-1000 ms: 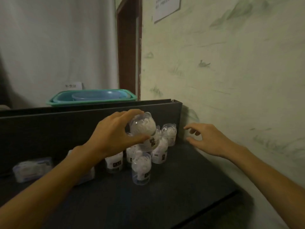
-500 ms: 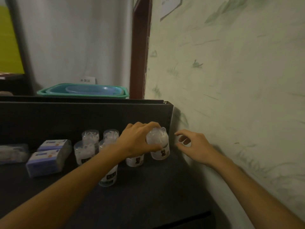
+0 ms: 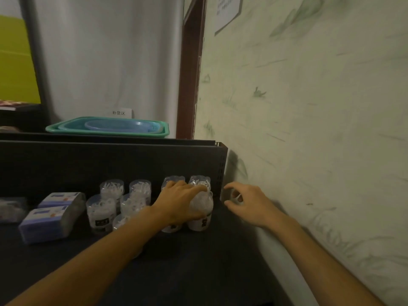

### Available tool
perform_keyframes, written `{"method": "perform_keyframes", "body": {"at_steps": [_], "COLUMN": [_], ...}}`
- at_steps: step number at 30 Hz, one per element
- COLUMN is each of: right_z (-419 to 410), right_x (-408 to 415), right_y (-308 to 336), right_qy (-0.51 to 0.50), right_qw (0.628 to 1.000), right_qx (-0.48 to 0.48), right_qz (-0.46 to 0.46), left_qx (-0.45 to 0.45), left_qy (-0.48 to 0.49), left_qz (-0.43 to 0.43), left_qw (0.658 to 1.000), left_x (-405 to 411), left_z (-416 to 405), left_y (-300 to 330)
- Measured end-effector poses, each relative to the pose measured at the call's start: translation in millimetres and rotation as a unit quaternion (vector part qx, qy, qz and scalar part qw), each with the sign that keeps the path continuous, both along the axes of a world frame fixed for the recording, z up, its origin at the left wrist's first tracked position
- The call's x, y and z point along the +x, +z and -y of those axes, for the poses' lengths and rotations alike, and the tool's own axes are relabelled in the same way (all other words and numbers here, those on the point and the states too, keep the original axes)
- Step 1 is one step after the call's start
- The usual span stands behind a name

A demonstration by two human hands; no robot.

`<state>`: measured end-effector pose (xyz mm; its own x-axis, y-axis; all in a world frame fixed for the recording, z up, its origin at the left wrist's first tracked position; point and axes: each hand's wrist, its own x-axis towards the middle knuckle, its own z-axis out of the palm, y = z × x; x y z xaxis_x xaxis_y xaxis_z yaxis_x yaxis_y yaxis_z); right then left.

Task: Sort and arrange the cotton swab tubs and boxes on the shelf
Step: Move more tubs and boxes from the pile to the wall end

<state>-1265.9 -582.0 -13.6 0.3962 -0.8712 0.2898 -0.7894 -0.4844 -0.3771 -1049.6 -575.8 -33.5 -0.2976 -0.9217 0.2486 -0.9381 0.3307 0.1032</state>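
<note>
Left hand (image 3: 180,203) has lowered its tub (image 3: 201,214) onto the shelf (image 3: 198,261).

Clear glossy plastic tubs (image 3: 101,212) packed with white cotton swabs, matt dark shelf (image 3: 187,261), purple boxes (image 3: 45,224) wrapped in shiny film, smooth green plastic basin (image 3: 106,130), matt painted wall (image 3: 309,129).

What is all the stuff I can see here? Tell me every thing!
Cotton swab tubs: at least eight, clear, clustered at the back right of the shelf.
Held tub: one, clear, rightmost of the front row.
Boxes: two, purple-blue, left of the tubs.
Clear packet: one, far left, blurry.
Shelf: one, black.
Baskets: green holding blue, above the shelf's back panel.
Left hand: grips the held tub.
Right hand: holds nothing, fingers loosely curled, beside the wall.
</note>
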Motion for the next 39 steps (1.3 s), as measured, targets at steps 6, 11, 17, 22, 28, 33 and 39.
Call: {"method": "perform_keyframes", "body": {"at_steps": [6,11,17,22,28,33,39], "right_z": [-4,0,-18,-36,-70,-114,-177], "right_x": [14,35,81,147,252,349,463], "right_y": [0,9,25,37,47,51,47], "right_qy": [0.036,0.042,0.069,0.101,0.169,0.228,0.275], "right_qw": [0.999,0.995,0.984,0.975,0.964,0.951,0.939], "right_qx": [-0.004,-0.059,-0.091,-0.114,-0.124,-0.131,-0.141], "right_qz": [-0.015,-0.075,-0.138,-0.159,-0.163,-0.161,-0.155], "left_qx": [-0.033,-0.056,-0.09,-0.086,-0.085,-0.103,-0.093], "left_qy": [0.016,0.05,0.078,0.122,0.176,0.223,0.274], "left_qz": [0.01,0.005,0.002,-0.005,0.001,-0.001,0.004], "left_qw": [0.999,0.997,0.993,0.989,0.981,0.969,0.957], "left_x": [7,37,89,150,245,331,433], "left_z": [-4,-26,-60,-104,-174,-237,-316], "left_y": [-6,3,9,20,35,34,33]}}
